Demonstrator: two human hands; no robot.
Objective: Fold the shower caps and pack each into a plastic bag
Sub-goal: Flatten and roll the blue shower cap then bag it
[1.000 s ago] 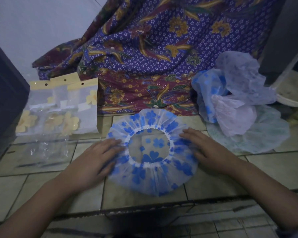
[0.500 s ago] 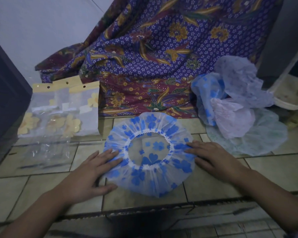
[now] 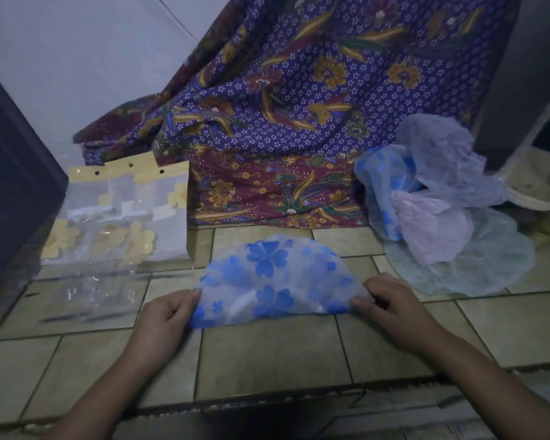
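A clear shower cap with blue flowers (image 3: 275,277) lies on the tiled floor, folded into a half circle with its straight edge toward me. My left hand (image 3: 165,315) pinches its left corner. My right hand (image 3: 391,303) pinches its right corner. A pile of other shower caps (image 3: 435,211), blue, white, pink and pale green, sits at the right. Plastic bags with yellow header cards and yellow flowers (image 3: 118,217) lie at the left, with a clear empty bag (image 3: 86,293) in front of them.
A purple and maroon batik cloth (image 3: 299,122) hangs down behind the cap. A dark cabinet side (image 3: 10,185) stands at the far left. A white basin (image 3: 540,182) sits at the far right. A step edge (image 3: 267,404) runs across the floor near me.
The cap lay flat and round under both flat hands. Now it is folded in half, near edge over the far one, and each hand pinches a corner.
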